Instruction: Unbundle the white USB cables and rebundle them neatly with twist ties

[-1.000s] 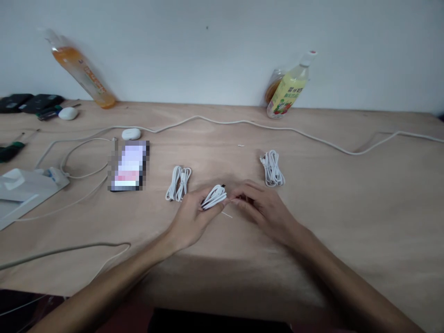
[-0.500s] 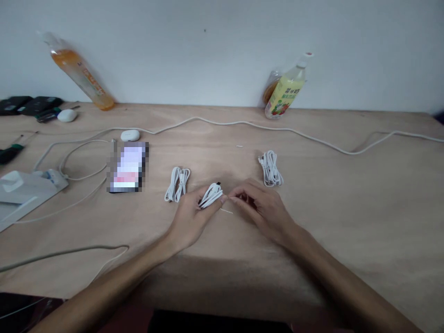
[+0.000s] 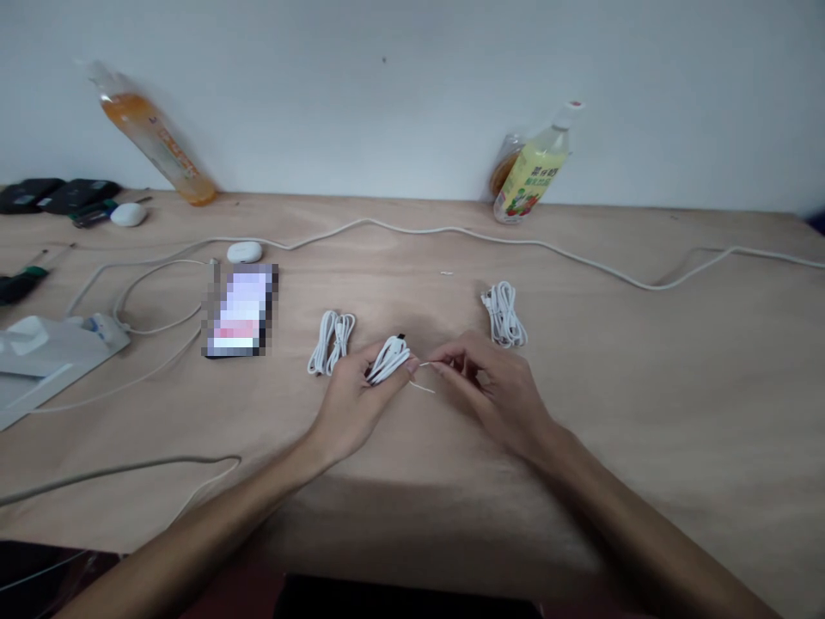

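My left hand (image 3: pixel 361 395) is closed around a folded white cable (image 3: pixel 388 359), whose dark connector tip pokes out at the top. Between thumb and index finger, my right hand (image 3: pixel 490 378) pinches one end of a thin white twist tie (image 3: pixel 424 364) that runs from the bundle. A second thin white end (image 3: pixel 422 387) sticks out below, beside my left thumb. Just left of my left hand lies a coiled white cable (image 3: pixel 331 342) on the table. Another coiled white cable (image 3: pixel 504 315) rests beyond my right hand.
A phone (image 3: pixel 241 309) and a white earbud case (image 3: pixel 245 252) lie at the left. One long white cord (image 3: pixel 451 229) crosses the wooden table (image 3: pixel 676 387). Against the wall lean an orange drink bottle (image 3: pixel 158 146) and a yellow drink bottle (image 3: pixel 534 168). A white holder (image 3: pixel 58 361) stands far left.
My right fingertips have drawn slightly away from the bundle, so more of the twist tie shows between the hands. The left hand still holds the folded cable.
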`<move>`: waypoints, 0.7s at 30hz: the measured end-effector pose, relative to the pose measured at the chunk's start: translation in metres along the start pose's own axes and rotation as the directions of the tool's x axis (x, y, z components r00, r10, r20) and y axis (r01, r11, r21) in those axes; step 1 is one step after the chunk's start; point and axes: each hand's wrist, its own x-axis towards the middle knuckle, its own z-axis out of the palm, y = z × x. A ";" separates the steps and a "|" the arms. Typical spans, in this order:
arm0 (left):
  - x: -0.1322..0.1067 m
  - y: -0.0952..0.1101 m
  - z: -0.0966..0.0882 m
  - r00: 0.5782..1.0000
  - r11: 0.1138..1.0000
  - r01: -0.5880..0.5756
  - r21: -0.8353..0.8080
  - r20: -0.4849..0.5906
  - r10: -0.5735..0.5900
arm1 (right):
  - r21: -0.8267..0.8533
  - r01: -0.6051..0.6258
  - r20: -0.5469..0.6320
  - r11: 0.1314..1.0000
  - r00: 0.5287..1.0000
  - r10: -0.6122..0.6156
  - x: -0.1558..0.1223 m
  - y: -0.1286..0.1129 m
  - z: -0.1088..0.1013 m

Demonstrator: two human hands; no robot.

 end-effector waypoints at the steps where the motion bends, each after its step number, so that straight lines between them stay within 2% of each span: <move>1: 0.000 0.000 0.000 1.000 1.000 0.008 0.002 -0.007 -0.008 | 0.001 -0.005 0.001 1.000 1.000 0.005 0.000 0.000 0.000; 7: 0.001 0.004 0.000 1.000 1.000 0.027 -0.002 -0.015 -0.027 | -0.012 0.007 0.009 1.000 1.000 -0.007 0.000 0.001 0.000; 12: 0.003 0.003 0.001 0.999 1.000 0.013 -0.022 0.033 -0.012 | 0.003 0.030 0.027 1.000 0.999 -0.030 0.000 -0.001 0.000; 17: 0.003 0.001 0.000 0.999 1.000 0.009 -0.018 0.049 -0.008 | 0.075 -0.112 0.072 0.991 0.992 0.107 0.000 -0.004 -0.001; 21: 0.000 0.000 -0.001 0.999 1.000 -0.021 0.014 0.032 0.020 | 0.217 -0.255 0.138 0.942 0.964 0.229 0.002 -0.006 0.000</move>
